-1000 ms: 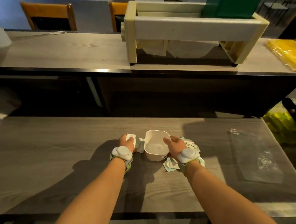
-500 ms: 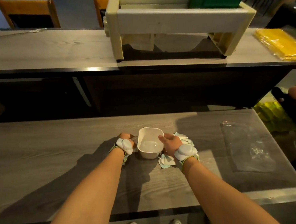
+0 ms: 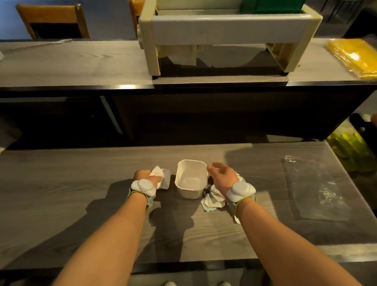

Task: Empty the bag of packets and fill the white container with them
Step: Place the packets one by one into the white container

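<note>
White rounded-square container (image 3: pixel 190 181) sits between hands: left (image 3: pixel 147 177) grips crumpled packets (image 3: pixel 157 173), right (image 3: pixel 222 178) loosely curled, empty.

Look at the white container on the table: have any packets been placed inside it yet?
No: the white container shows only its bare inside, while packets lie on the table beside it.

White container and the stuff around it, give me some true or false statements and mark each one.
1. The container holds no packets. True.
2. The left hand grips a packet. True.
3. The bag lies left of the container. False: it lies flat to the right.
4. Loose packets lie by the right hand. True.
5. The right hand grips the container's rim. False: it hovers beside it, fingers loosely curled, holding nothing.
</note>
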